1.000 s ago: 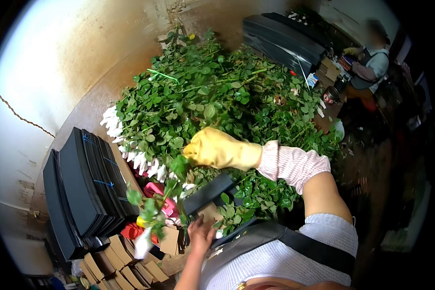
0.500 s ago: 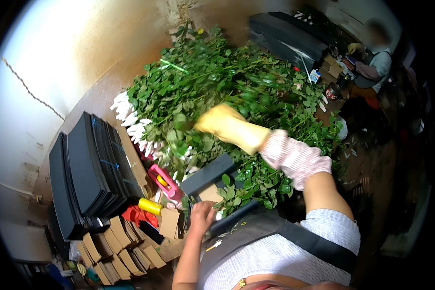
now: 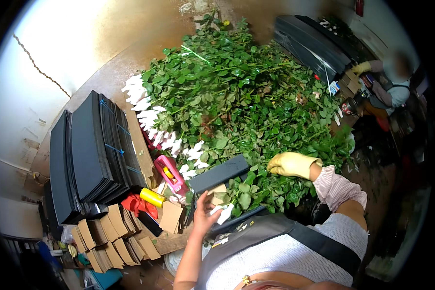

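Inside a dark box in front of me lie leafy rose stems, with white-covered heads at their left end. My bare left hand is at the box's left side, thumb and fingers apart, touching or very close to a white-covered head. Over the stems at the box's right, my right hand in a yellow glove has its fingers pressed together on the greenery. The leaves partly hide its fingertips. Beyond spreads a large heap of rose stems, more white-covered heads along its left edge.
Stacked black sheets stand at left, above folded brown cardboard pieces. Close to the box are a pink holder, a yellow roll and red material. A co-worker sits far right, near a long black box.
My right hand has come back from over the heap, rightward and nearer to me, onto the stems by the box. My left hand has shifted slightly, its fingers spreading. The whole view has shifted.
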{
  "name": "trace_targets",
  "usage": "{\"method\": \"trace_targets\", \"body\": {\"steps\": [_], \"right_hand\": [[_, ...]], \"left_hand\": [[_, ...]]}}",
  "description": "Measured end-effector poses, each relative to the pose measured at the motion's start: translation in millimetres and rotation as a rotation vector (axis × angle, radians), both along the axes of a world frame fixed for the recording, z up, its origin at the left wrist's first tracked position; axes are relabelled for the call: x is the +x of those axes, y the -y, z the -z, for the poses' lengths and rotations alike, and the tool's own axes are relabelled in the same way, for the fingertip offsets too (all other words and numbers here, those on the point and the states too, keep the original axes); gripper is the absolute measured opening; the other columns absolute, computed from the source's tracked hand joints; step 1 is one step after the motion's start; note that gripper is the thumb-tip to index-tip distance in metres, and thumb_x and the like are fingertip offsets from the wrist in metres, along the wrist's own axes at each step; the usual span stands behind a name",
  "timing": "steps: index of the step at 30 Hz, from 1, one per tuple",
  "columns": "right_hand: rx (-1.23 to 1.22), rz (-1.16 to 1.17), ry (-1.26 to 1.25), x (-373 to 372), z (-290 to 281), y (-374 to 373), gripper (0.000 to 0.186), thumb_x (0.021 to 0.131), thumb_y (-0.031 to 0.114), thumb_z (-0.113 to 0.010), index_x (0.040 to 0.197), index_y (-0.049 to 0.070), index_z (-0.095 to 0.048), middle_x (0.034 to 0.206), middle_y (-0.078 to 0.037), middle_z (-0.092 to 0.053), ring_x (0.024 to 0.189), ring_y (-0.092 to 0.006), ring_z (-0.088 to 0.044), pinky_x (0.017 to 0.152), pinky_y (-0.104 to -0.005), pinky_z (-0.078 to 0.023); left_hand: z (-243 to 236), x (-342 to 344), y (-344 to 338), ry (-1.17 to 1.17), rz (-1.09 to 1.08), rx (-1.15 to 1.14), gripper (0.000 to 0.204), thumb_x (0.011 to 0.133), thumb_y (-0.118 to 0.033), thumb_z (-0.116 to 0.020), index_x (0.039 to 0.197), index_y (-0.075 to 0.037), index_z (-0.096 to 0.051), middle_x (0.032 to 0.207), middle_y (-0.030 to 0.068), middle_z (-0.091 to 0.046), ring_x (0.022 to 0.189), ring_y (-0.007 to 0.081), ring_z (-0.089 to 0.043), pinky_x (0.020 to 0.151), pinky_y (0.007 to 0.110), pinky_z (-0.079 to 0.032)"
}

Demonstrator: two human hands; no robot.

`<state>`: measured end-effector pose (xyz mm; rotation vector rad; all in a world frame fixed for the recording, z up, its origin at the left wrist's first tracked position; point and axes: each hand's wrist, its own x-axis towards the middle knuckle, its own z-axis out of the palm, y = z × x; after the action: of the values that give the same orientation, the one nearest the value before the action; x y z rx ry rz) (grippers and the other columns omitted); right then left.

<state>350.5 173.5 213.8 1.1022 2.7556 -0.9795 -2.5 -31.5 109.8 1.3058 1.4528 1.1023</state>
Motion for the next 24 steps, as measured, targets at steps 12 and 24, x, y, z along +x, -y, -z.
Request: {"method": "trace_targets", "body": {"steps": [12, 24], "right_hand": [[0.000, -0.130, 0.260, 11.2, 6.9, 13.4, 0.033, 0.084, 0.032, -0.074, 0.111, 0.013, -0.075, 0.103, -0.013, -0.073, 0.098, -0.0359, -0.069, 0.090, -0.0458, -0.054], [0.722, 0.291, 0.290, -258.9, -44.5, -240.0, 0.041, 0.103, 0.024, -0.050, 0.141, 0.012, -0.055, 0.149, -0.012, -0.052, 0.138, -0.0256, -0.051, 0.119, -0.0409, -0.035]], "left_hand": [[-17.3, -3.7, -5.9, -0.239, 0.210, 0.012, 0.062, 0.081, -0.011, -0.085, 0.138, -0.011, -0.059, 0.137, 0.0108, -0.059, 0.117, 0.0245, -0.064, 0.094, 0.036, -0.056], [-35.6, 5.5, -12.0, -0.350, 0.116, -0.039, 0.052, 0.084, -0.020, -0.082, 0.131, -0.007, -0.062, 0.126, 0.0159, -0.061, 0.107, 0.0322, -0.066, 0.092, 0.038, -0.055]]}}
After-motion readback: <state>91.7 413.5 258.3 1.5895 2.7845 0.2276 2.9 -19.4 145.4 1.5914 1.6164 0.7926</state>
